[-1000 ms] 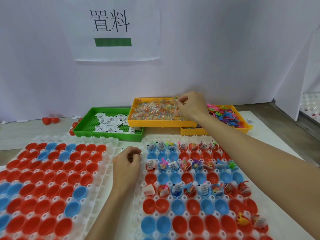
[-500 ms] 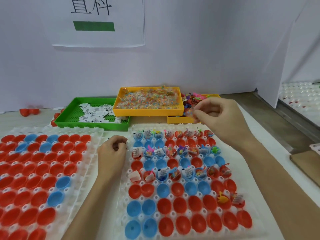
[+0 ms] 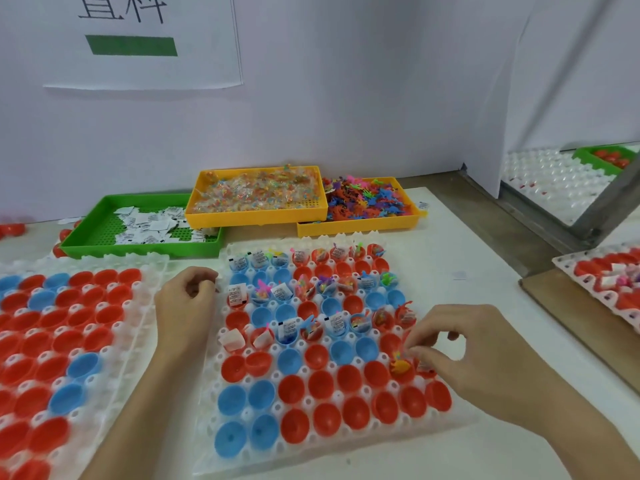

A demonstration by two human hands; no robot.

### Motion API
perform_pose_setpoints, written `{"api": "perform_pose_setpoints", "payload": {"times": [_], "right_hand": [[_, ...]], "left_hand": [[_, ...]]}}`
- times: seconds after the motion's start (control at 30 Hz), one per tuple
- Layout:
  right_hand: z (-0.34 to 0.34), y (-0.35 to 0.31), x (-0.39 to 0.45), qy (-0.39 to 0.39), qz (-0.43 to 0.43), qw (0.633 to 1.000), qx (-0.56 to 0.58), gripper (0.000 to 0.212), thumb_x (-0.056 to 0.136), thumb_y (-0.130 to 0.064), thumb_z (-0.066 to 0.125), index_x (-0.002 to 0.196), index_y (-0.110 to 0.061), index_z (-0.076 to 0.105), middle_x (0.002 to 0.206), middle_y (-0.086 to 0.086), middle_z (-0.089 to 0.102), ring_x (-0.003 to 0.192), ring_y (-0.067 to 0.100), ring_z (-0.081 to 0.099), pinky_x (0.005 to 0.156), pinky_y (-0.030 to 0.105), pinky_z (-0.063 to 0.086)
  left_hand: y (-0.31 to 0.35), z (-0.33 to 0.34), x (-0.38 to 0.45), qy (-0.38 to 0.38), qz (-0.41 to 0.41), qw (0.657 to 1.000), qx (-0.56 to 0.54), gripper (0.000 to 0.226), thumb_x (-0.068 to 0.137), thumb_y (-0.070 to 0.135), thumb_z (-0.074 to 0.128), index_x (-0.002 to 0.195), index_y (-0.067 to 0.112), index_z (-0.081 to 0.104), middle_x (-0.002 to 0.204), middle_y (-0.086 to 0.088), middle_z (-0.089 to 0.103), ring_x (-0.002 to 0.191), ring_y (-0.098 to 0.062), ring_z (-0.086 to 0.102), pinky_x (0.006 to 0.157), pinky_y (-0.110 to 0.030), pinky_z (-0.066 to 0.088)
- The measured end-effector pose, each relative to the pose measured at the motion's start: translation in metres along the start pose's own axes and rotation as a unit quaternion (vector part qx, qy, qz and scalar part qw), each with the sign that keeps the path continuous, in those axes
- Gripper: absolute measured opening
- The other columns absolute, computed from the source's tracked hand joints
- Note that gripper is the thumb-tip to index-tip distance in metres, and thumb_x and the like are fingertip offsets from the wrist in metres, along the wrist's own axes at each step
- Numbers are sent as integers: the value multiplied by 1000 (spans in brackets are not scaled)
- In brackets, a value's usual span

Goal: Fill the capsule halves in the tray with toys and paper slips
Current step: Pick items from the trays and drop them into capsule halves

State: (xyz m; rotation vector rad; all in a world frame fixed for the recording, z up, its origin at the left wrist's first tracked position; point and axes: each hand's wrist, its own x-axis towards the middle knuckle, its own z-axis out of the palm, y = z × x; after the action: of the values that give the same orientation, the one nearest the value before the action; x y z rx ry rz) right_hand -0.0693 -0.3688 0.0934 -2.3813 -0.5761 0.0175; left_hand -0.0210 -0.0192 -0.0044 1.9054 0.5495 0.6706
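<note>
Right hand is pinched on a small toy over the tray at 4 o'clock; left hand is curled at 9 o'clock, its contents hidden.

red and blue capsule halves, white tray, green bin

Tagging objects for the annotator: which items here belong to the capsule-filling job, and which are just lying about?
In the job:
white plastic tray of red and blue capsule halves
green tray of paper slips
yellow tray of bagged toys
yellow tray of loose plastic toys
right hand, placing a small item

Lying about:
loose red capsule halves
wall sign
</note>
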Motion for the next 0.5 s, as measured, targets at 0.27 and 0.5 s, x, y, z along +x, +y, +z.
{"api": "perform_pose_setpoints", "payload": {"times": [0.27,0.5], "right_hand": [[19,6,0,-65,36,990,-117,9,90,-39,68,88,-47,66,82,-22,53,89,3,44,79,10,31],[26,7,7,-75,32,983,-167,9,92,-36,62,85,-42,61,87,-25,44,94,1,38,82,15,28]], "left_hand": [[-3,0,2,-4,0,1000,4,28,87,1,51,87,20,72,86,7,70,84,-8,63,72,-28,49],[-2,0,2,-2,-1,1000,4,27,87,1,51,86,18,72,84,7,70,82,-7,63,72,-30,50]]}}
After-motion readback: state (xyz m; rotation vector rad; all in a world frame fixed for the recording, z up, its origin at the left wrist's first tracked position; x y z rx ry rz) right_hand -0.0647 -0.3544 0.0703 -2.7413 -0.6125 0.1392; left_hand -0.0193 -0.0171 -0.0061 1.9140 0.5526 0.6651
